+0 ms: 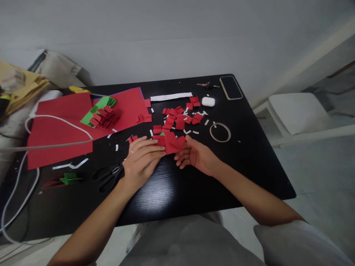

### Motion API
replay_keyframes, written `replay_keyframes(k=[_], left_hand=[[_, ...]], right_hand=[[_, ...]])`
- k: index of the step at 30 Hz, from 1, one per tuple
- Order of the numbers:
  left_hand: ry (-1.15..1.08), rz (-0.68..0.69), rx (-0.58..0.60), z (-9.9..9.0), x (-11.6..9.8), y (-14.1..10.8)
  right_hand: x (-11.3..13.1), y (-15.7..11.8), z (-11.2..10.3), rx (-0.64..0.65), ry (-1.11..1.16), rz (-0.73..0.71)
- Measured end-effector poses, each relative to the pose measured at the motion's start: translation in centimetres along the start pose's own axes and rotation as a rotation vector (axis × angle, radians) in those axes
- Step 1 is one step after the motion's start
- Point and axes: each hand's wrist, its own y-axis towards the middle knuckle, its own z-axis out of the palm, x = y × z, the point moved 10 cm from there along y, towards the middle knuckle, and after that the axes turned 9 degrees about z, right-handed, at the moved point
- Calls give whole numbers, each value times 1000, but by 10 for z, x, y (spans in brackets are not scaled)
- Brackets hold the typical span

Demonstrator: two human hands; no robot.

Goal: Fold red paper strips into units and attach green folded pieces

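Left hand (142,158): fingers together, looks clamped on left end of folded red paper piece (172,143); paper sits between both hands' fingers. Right hand (198,154): thumb at paper's right corner, other fingers loosely curled, can't tell if it's properly pinching. Imo keep left fingers firm, line edges up, then press crease out toward right thumb. Small folded red paper squares (179,122) just beyond fingertips, easy to snag. Black-handled scissors (108,181) left of left fingers, near wrist.
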Motion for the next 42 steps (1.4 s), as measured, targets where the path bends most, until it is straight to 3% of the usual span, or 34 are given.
replay_keyframes(k=[3, 5, 8, 10, 13, 16, 18, 21, 26, 31, 35, 38, 40, 42], left_hand=[[13, 9, 77, 8, -3, 0], [46, -23, 52, 7, -1, 1], [11, -230, -110, -2, 20, -6], [-192, -452, -238, 0, 41, -19], [-648, -800, -290, 33, 61, -43], [-871, -1001, -139, 68, 51, -55], [-881, -1022, -67, 77, 42, -54], [-862, -1025, -51, 78, 39, -52], [-857, -1124, 25, 80, 50, -57], [-835, -1187, 91, 81, 59, -64], [-758, -1182, 320, 85, 48, -72], [-526, -1085, 472, 65, 43, -74], [-256, -965, 475, 37, 45, -67], [-30, -831, 449, 14, 42, -58]], right_hand=[[0, -1, -1, -32, 3, -31], [1, -1, -4, -71, -1, -65], [5, -1, -10, -119, -12, -128], [8, -2, -12, -148, -28, -161], [9, -3, -13, -161, -41, -182], [5, -2, -8, -139, -52, -179], [3, -2, -4, -118, -75, -173], [3, -3, -1, -114, -132, -168], [16, -5, -12, -203, -242, -222], [16, -5, -23, -249, -431, -127], [16, -16, -24, -307, -717, -126], [29, -39, -21, -489, -1051, -300], [37, -59, -16, -610, -1165, -475], [41, -78, -4, -641, -1218, -681]])
